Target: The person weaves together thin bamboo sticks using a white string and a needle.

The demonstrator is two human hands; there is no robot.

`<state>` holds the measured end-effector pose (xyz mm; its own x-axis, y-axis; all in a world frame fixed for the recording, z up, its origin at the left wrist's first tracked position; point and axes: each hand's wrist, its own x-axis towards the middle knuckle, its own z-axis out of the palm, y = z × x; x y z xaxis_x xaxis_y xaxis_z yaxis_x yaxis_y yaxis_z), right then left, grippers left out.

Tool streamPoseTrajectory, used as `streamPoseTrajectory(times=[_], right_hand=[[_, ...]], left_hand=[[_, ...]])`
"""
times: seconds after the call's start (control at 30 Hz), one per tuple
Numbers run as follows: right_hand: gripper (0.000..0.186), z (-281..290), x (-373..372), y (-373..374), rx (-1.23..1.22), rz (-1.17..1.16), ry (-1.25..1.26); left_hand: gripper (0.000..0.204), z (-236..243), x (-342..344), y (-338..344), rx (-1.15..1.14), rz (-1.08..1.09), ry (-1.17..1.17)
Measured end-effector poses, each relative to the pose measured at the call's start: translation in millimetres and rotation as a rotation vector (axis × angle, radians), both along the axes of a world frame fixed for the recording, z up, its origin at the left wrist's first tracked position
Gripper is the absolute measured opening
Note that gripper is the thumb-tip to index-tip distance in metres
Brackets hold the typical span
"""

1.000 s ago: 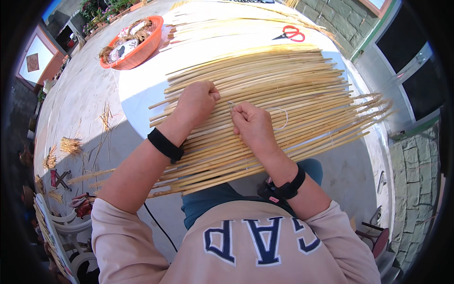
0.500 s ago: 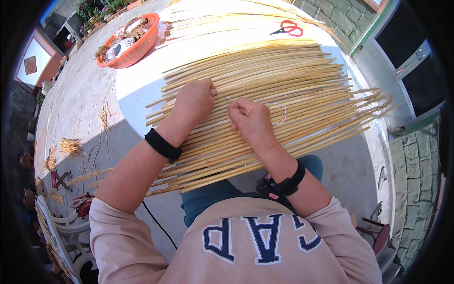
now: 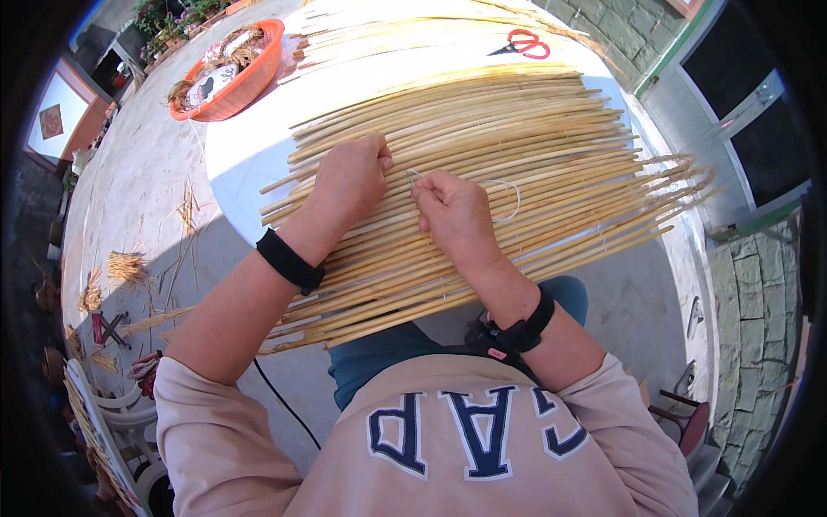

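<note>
A mat of pale yellow reed stalks (image 3: pixel 534 155) lies in front of me, its stalks side by side with rows of thin white stitches. My right hand (image 3: pixel 455 211) is closed in a pinch above its middle, holding white string (image 3: pixel 519 200). The string loops out to the right of that hand, and a thin pale end shows at the fingertips. Just left of it, my left hand (image 3: pixel 351 177) rests on the stalks with fingers curled in. What those fingers grip, if anything, is hidden.
Red-handled scissors (image 3: pixel 527 45) lie on the white round table (image 3: pixel 237 168) beyond the mat. An orange basket (image 3: pixel 250 90) with string and a bag stands at its far left edge. Loose stalks (image 3: pixel 370 39) lie at the back; straw bundles (image 3: pixel 127 266) are on the floor.
Both hands have shifted very slightly left and stay closed near the same stalks. The thin pale end at the right fingertips has moved slightly; the view has shifted a little.
</note>
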<state>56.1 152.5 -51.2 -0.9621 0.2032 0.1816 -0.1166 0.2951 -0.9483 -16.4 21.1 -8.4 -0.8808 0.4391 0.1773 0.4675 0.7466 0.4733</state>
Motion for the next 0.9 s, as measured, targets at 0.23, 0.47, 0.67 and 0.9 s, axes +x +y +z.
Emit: streamPoseTrajectory(times=[0.23, 0.47, 0.67, 0.9], right_hand=[[0.012, -2.7, -1.1, 0.6, 0.017, -0.020, 0.011], [0.013, -3.4, -1.3, -2.6, 0.097, -0.087, 0.069], [0.014, -1.5, -0.7, -1.1, 0.160, -0.064, 0.063], [0.014, -4.2, -4.3, -1.6, 0.097, -0.098, 0.097]], left_hand=[[0.010, 3.8, -3.0, -1.7, 0.051, -0.046, -0.031], [0.012, 6.0, -6.3, -4.1, 0.109, -0.077, -0.102], [0.011, 2.7, -9.1, -5.9, 0.099, -0.128, -0.045], [0.009, 4.1, -5.2, -2.8, 0.109, -0.143, -0.013]])
